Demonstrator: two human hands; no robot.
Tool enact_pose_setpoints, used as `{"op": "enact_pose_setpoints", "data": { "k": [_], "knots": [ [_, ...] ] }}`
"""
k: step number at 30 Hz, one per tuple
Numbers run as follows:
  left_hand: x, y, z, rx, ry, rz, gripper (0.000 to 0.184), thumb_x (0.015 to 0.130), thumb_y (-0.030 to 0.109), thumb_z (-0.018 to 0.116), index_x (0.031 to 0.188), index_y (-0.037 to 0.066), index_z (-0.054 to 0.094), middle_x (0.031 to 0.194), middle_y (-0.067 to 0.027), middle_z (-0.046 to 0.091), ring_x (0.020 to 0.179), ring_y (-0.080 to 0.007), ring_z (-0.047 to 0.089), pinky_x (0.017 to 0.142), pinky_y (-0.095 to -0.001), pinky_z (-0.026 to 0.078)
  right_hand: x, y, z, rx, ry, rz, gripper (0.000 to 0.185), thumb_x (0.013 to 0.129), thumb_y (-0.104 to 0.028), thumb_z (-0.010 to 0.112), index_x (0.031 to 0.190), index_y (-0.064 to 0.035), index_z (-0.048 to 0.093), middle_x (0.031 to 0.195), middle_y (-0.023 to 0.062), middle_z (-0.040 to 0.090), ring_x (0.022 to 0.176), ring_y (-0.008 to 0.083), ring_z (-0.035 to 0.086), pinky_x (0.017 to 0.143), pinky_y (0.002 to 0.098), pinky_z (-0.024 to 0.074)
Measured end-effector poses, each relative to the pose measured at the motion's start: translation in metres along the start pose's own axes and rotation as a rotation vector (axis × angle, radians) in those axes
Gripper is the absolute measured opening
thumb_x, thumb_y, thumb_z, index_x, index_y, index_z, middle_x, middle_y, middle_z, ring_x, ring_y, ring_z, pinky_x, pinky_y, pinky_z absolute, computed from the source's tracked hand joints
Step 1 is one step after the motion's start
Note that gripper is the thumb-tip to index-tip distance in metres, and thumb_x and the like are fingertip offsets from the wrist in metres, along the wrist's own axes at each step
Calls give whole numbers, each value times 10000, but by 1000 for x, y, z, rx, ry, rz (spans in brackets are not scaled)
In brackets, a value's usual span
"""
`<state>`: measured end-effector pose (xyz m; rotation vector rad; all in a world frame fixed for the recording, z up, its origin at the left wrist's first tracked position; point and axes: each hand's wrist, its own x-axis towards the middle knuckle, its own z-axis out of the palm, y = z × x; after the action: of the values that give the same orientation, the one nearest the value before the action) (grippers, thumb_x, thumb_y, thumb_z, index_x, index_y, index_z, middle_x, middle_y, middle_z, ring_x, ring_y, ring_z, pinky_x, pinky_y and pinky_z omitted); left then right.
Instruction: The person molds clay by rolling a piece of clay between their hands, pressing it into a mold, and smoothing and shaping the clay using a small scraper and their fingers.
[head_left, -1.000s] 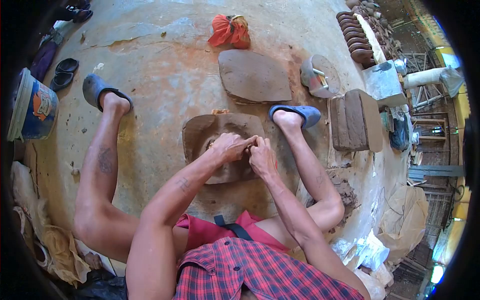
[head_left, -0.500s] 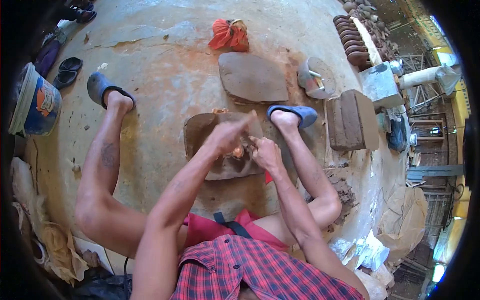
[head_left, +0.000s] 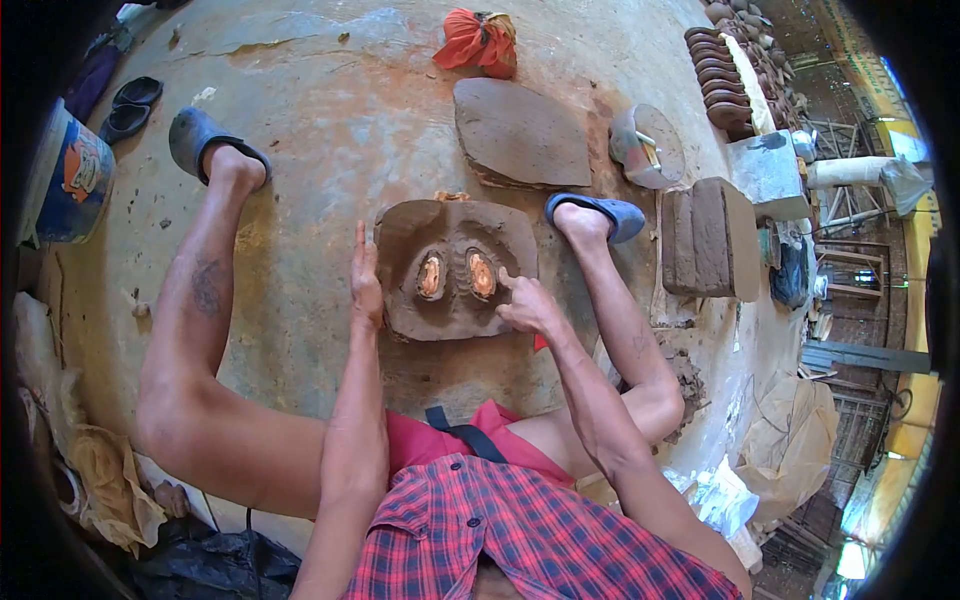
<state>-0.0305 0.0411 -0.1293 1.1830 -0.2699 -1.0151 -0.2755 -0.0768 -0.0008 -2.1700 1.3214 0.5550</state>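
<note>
Clearly, the left hand [head_left: 367,285] is unclenched beside the clay [head_left: 412,232]; whether the right hand [head_left: 530,303] grips is hidden.

We look into what seems a clay workshop: a hollowed clay piece [head_left: 456,272], a flat slab [head_left: 522,133] and a thick clay block [head_left: 712,240] sit on the stained floor [head_left: 300,150], with brown curved pieces [head_left: 716,82] lined up near its far right edge
</note>
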Motion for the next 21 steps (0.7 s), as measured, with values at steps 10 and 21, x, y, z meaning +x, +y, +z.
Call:
{"op": "enact_pose_setpoints", "data": {
  "k": [10,21],
  "knots": [
    [5,8,-2,-52,-38,-60,660,1094,357,453,1641,55,239,1677,-117,297,1540,-239,277,1258,-369,206,2,18,18,174,82,-31,822,729,-235,727,1457,72,502,1043,357,688,961,416,731,898,436,570],
    [-3,22,11,55,-40,-49,653,1093,355,461,1656,118,232,1701,-100,246,1546,-243,265,1253,-376,223,-20,-3,69,308,106,114,879,761,-196,723,1515,110,389,709,168,690,677,223,684,654,380,537]
  ]
}}
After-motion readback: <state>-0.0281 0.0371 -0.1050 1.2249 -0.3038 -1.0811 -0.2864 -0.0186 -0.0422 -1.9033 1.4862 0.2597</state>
